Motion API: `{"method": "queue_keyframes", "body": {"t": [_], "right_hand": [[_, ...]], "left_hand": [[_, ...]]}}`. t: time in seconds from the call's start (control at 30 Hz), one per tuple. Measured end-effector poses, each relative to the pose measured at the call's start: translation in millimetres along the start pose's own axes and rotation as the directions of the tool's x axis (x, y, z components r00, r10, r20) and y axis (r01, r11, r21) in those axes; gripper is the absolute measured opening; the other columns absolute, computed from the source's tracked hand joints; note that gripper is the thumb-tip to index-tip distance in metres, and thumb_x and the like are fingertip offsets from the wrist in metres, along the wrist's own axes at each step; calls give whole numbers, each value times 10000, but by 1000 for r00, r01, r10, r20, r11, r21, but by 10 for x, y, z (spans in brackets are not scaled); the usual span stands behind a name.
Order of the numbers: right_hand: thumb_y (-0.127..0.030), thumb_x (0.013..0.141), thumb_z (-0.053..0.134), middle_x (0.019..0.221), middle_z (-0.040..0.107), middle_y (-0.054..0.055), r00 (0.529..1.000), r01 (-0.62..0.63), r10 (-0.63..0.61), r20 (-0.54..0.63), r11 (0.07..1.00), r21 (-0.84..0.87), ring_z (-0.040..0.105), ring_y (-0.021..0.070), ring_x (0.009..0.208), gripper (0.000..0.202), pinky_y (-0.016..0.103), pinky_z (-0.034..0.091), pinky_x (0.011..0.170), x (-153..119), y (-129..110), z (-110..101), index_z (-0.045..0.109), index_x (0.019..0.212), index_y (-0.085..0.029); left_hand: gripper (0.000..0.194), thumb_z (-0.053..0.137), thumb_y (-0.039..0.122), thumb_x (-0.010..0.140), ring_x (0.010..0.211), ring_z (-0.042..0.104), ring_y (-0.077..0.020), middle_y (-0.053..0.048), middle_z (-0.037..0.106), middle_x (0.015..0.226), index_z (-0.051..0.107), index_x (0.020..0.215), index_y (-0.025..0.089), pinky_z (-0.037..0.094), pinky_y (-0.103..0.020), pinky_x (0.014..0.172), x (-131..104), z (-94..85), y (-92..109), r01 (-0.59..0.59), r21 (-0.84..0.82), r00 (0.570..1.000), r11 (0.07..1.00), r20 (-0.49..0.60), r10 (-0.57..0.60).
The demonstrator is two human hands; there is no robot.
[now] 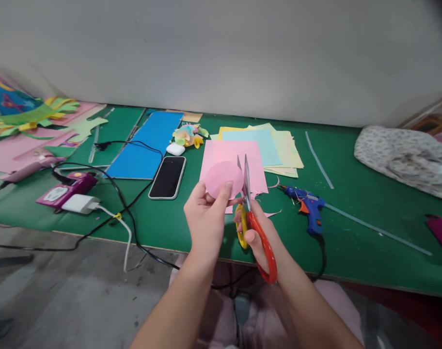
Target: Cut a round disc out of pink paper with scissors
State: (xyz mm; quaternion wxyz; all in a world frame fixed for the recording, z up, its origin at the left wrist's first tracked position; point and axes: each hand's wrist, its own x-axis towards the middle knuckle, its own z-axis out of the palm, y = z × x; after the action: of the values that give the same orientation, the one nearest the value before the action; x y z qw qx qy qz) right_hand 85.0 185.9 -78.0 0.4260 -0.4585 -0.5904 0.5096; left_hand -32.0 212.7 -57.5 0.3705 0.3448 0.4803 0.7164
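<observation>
Green table bears phone; glue gun; papers

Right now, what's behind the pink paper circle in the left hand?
A larger pink sheet shows behind the pink paper circle, overlapping a light-blue sheet. What lies directly behind the circle, including part of the left hand, is covered.

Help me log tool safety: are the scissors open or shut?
Open: in the right hand, the scissors show a gap between their blade tips.

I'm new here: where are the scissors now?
Right of the head view's centre, the scissors are in the right hand, blades open at the edge of the pink circle in the left hand.
</observation>
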Motion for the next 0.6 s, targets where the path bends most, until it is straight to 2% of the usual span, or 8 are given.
{"method": "queue_keyframes", "body": {"t": [0.13,0.27,0.6], "right_hand": [[-1006,598,411,910,591,14,1000,11,-11,-12,1000,-10,573,157,652,1027,322,487,663,-13,-15,-7,547,1262,-235],[-1008,581,411,923,596,21,1000,22,-22,18,1000,-19,573,159,647,1033,328,498,663,-10,5,-15,534,1268,-247],[-996,634,394,912,594,23,1000,25,-24,6,999,-30,583,174,672,979,334,500,669,-19,10,-15,531,1254,-251]], "left_hand": [[235,845,330,738,663,724,-108,27,752,778,744,890,182,643,-189,603,4,4,23,-17,5,999,1000,-27,18],[253,840,344,739,658,723,-113,20,755,786,738,898,175,649,-204,613,4,8,28,-24,51,998,998,-49,26],[245,820,367,746,607,691,-104,33,727,734,732,876,178,644,-222,618,-22,19,34,-2,87,1000,996,-19,4]]}}
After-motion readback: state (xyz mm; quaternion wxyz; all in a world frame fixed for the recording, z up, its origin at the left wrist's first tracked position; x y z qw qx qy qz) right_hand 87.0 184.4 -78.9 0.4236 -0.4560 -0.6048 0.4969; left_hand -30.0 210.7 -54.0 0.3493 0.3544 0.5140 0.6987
